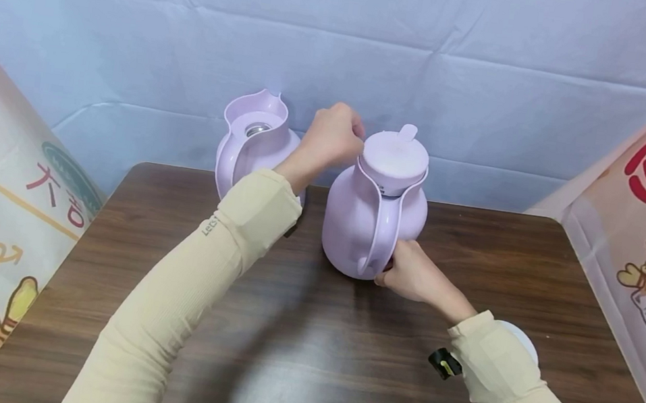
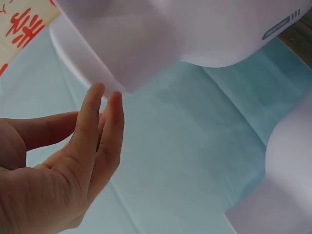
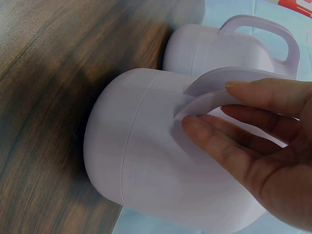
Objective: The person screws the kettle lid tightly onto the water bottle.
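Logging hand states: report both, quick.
Left hand: open, close by the lid; contact unclear.
Right hand: holding the handle of the lidded jug.

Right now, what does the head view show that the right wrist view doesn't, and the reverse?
Only the head view: the left hand, the round lid on the held jug, and the open mouth of the other jug.
Only the right wrist view: a thin seam across the held jug.
Both: these two jugs, the right hand gripping a handle, and the wooden table.
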A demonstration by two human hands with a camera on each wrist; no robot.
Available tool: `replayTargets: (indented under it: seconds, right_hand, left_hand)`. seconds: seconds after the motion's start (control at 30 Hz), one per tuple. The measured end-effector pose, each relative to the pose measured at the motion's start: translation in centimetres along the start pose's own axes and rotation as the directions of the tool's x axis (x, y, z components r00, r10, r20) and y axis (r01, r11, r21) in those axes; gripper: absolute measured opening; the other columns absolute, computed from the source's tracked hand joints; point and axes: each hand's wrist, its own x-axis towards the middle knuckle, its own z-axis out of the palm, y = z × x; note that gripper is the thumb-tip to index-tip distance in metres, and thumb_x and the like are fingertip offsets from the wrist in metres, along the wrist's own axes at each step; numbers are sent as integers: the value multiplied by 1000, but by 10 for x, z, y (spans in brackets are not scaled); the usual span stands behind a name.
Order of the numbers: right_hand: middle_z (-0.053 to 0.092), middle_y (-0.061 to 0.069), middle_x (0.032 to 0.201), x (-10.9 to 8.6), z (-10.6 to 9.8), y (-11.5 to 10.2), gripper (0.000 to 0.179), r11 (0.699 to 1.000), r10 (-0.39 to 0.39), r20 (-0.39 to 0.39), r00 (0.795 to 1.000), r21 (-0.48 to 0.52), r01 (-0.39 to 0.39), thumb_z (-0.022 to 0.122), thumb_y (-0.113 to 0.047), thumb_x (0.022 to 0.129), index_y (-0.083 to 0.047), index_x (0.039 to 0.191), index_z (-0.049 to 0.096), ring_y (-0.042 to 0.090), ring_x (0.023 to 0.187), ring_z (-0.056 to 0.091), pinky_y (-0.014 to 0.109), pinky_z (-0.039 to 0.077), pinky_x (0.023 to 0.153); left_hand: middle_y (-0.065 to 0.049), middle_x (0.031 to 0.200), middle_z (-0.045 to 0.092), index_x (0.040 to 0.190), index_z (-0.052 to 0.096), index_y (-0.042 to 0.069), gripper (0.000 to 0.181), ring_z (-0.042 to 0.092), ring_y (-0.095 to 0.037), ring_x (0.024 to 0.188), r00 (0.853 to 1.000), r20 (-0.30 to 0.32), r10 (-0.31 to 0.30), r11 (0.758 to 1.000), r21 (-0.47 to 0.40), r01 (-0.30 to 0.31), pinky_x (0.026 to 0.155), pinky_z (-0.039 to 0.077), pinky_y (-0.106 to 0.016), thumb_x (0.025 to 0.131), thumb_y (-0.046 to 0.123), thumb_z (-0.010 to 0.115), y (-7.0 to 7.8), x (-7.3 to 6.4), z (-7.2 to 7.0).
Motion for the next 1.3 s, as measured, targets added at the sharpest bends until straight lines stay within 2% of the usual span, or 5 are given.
replayTargets:
  seconds: [0.23, 0.53, 0.9, 1.13, 1.3]
  right_hand:
    - [52, 2, 68, 0, 0, 1, 24, 1000, 3, 4, 1000, -4, -3, 58, 7, 56, -4, 76, 51, 18, 63, 47, 31, 39, 58]
    - [51, 2, 68, 0, 0, 0, 25, 1000, 0, 5, 1000, 0, 0, 58, 7, 56, -4, 77, 51, 18, 63, 46, 31, 39, 58]
    - [52, 2, 69, 0, 1, -1, 26, 1000, -16, -3, 1000, 10, 16, 59, 8, 56, -4, 78, 52, 18, 63, 47, 31, 39, 58]
    - [53, 2, 71, -1, 0, -1, 27, 1000, 2, 7, 1000, 10, -2, 60, 8, 56, -4, 79, 52, 19, 65, 47, 31, 39, 59]
    - [52, 2, 70, -2, 0, 0, 27, 1000, -6, 0, 1000, 5, 6, 60, 8, 56, -4, 78, 52, 19, 64, 46, 31, 39, 59]
  left_hand:
    - [-1, 94, 63, 88, 69, 9, 21, 50, -18, 92, 1000, 24, -17, 1000, -21, 18, 72, 42, -25, 76, 2, 54, 5, -5, -4]
    - [-2, 92, 58, 79, 62, 8, 16, 46, -19, 92, 1000, -5, 19, 999, -26, -19, 69, 37, -24, 76, -1, 49, 4, -3, 1]
    - [-4, 111, 60, 114, 61, 6, 36, 48, -19, 110, 999, 17, 41, 997, -59, -40, 88, 38, -26, 81, 2, 48, -3, 1, 6]
    - [-3, 97, 60, 90, 66, 8, 21, 49, -20, 97, 1000, -1, 21, 999, -40, -21, 75, 40, -26, 78, 1, 49, 0, -4, 5]
    - [0, 65, 44, 57, 48, 11, 20, 41, -16, 73, 1000, -7, -4, 999, -33, 4, 50, 28, -21, 73, -1, 46, 4, -10, 3]
